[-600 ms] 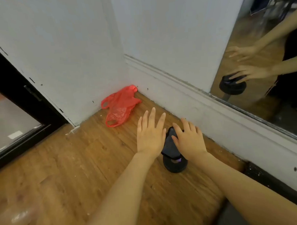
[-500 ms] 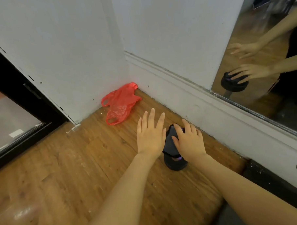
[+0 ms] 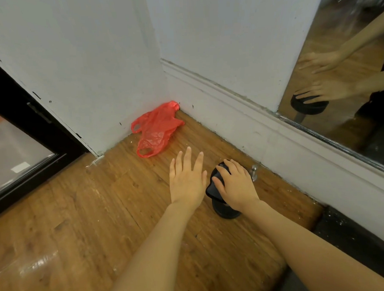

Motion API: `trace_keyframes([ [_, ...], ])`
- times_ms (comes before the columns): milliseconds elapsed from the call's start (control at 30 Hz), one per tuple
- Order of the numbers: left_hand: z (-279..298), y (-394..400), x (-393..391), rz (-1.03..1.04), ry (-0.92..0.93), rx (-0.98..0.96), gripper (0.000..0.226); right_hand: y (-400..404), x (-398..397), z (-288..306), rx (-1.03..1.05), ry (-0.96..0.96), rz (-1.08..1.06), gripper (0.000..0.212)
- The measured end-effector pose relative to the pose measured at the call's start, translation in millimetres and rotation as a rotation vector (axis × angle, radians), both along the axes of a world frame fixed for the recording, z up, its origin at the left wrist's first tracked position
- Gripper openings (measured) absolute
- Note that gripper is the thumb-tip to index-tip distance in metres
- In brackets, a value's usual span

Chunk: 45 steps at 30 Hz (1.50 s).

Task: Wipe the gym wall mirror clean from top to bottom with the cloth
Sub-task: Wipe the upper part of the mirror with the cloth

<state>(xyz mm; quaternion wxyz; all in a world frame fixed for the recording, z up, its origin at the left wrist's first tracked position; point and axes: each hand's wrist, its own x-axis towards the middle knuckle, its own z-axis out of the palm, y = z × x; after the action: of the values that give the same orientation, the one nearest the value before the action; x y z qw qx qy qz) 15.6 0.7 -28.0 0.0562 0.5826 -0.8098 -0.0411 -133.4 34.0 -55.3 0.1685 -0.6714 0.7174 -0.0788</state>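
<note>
The wall mirror fills the upper right, above a white baseboard, and reflects both my hands. No cloth is in view. On the wooden floor stands a black round-topped object on a post with a round base. My right hand lies palm down on its top, fingers spread across it. Just to its left, my left hand hovers flat with straight fingers and holds nothing.
A crumpled red plastic bag lies in the wall corner. A black-framed glass door is at the left. A small metal stopper sits at the baseboard, and a dark mat lies at the lower right.
My right hand has settled a little further over the black top. The left hand has drawn slightly apart from it. The view has shifted a little.
</note>
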Motion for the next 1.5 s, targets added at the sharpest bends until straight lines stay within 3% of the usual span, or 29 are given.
trace_keyframes([
  [100,0,1,-1,0.012,-0.008,0.019,0.056,1,0,-4,0.000,0.007,0.010,0.072],
  [267,2,2,-2,0.024,-0.006,0.037,0.055,8,2,-5,-0.026,0.012,0.012,0.075],
  [533,7,6,3,0.055,0.017,0.046,0.055,17,8,-12,-0.165,-0.049,0.032,0.045],
  [733,9,6,5,0.090,0.076,0.045,0.055,10,-3,-1,-0.244,-0.091,-0.115,0.049],
  [1033,39,-13,-15,0.025,0.060,0.016,0.055,0,-16,24,-0.327,-0.078,-0.126,0.043],
  [1200,147,-27,-18,-0.016,0.061,-0.038,0.055,-5,-37,135,-0.472,-0.009,-0.112,0.040],
  [1333,288,-42,-24,-0.034,0.133,-0.098,0.054,-18,-49,268,-0.710,0.064,-0.019,0.043],
  [1500,484,-52,-35,-0.079,0.120,-0.139,0.055,-32,-61,464,-0.857,0.158,0.002,0.044],
])
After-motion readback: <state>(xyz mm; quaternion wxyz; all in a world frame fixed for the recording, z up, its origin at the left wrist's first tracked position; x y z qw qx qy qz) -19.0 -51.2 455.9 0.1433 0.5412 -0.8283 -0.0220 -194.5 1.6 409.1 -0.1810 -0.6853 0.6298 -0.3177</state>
